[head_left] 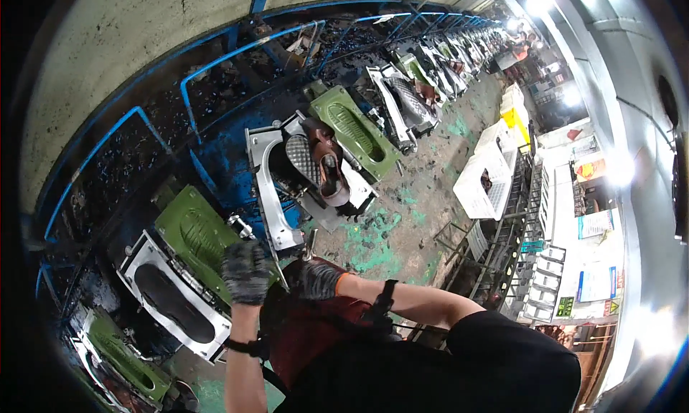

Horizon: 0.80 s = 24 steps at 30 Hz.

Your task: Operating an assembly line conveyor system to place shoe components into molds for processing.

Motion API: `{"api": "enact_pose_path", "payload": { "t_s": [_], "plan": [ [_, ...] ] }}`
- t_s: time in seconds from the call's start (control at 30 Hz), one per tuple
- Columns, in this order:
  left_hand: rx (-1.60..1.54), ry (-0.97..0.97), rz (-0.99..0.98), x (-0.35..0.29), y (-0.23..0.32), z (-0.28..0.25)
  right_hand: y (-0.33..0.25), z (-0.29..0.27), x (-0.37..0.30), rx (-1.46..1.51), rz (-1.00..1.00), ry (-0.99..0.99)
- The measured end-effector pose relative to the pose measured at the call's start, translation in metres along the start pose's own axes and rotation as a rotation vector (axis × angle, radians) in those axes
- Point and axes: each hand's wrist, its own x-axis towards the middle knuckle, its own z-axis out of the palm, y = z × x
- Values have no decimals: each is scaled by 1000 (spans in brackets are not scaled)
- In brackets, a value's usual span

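My left hand [245, 273], in a dark grey knit glove, lies over the near right edge of an open green shoe-sole mould [197, 225]. Its fingers are bent together, and whatever they grip is hidden. My right hand [321, 279], in a matching glove with an orange cuff, is closed at the base of a short metal handle [311, 243]. That handle stands by the near corner of a silver mould frame [269, 190]. On the frame sit a brown shoe [330, 169] and a grey textured sole [303, 160]. A metal latch [242, 226] lies just beyond my left fingers.
Beside the green mould is a silver plate with a dark sole cavity [172, 302]. More moulds [355, 129] run along the line into the distance. Blue rails [244, 50] edge the far side. White crates [488, 180] stand on a metal rack to the right. Green flakes mark the floor [377, 233].
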Motion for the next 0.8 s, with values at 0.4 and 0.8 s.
{"api": "enact_pose_path", "payload": {
  "t_s": [0.4, 0.8],
  "plan": [
    [-192, -676, -150, 172, 201, 165, 173, -246, -26, -51, 409, 698],
    [-855, 819, -1115, 173, 154, 231, 167, -326, -15, -263, 158, 301]
  ]
}}
